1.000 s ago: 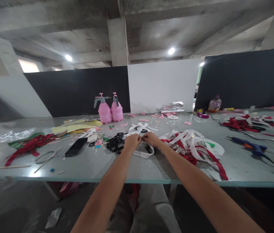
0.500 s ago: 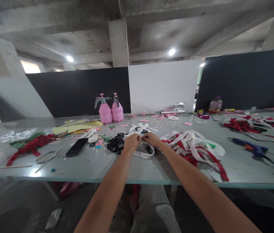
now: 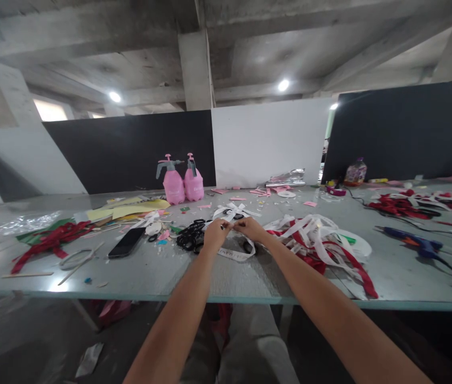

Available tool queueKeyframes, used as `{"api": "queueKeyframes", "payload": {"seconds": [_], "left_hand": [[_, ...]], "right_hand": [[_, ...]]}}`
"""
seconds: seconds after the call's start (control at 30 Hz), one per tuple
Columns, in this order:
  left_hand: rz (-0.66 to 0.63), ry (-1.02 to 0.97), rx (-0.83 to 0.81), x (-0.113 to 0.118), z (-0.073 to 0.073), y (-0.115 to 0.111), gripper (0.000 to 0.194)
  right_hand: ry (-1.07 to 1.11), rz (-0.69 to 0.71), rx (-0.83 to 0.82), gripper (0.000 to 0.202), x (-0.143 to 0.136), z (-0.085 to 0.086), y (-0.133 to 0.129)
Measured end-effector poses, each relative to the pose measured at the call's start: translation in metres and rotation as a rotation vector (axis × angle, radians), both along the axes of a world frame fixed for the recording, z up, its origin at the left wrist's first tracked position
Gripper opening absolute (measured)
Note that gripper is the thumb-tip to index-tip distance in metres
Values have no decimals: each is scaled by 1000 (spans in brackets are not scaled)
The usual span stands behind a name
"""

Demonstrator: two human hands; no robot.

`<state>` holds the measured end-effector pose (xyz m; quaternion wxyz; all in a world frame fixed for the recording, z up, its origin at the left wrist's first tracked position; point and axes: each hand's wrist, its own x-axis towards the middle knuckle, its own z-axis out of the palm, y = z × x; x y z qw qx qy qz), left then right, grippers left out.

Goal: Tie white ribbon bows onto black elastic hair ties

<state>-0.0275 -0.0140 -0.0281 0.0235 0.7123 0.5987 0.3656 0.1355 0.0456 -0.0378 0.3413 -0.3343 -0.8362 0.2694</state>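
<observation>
Both my hands meet over the table's middle, fingers pinched close together. My left hand (image 3: pixel 217 234) and my right hand (image 3: pixel 249 229) are closed on a white ribbon (image 3: pixel 236 255) with dark printed letters, which loops down below them onto the table. A small black ring-like thing shows at my left fingers. Just beyond the hands lie white ribbon bows (image 3: pixel 234 211). Left of my left hand is a heap of black hair ties (image 3: pixel 191 235). To the right of my right hand spreads a tangle of white and red ribbons (image 3: pixel 314 240).
Two pink spray bottles (image 3: pixel 183 185) stand at the back. A phone (image 3: pixel 127 242) and red ribbon (image 3: pixel 56 240) lie left. On the right are a blue glue gun (image 3: pixel 412 241) with its cord and more red ribbons (image 3: pixel 397 206). Pink scraps (image 3: pixel 277 190) litter the back.
My left hand has turned slightly, bringing a black ring-like thing into view at its fingers. The lettered ribbon loop has shifted and twisted a little. My right hand stays nearly in place.
</observation>
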Motion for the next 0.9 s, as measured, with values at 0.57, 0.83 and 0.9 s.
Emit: {"api": "queueKeyframes", "payload": {"seconds": [0.57,0.83,0.9], "left_hand": [[16,287,-61,6,7,-11,26],[38,426,-68,11,6,-10,27],[34,437,-65,11,6,-10,27]], "right_hand": [[-170,-68,53,26,0,-3,4],[-266,-46,104,24,-3,-4,1],[-263,-53,107,24,-4,-4,1]]}}
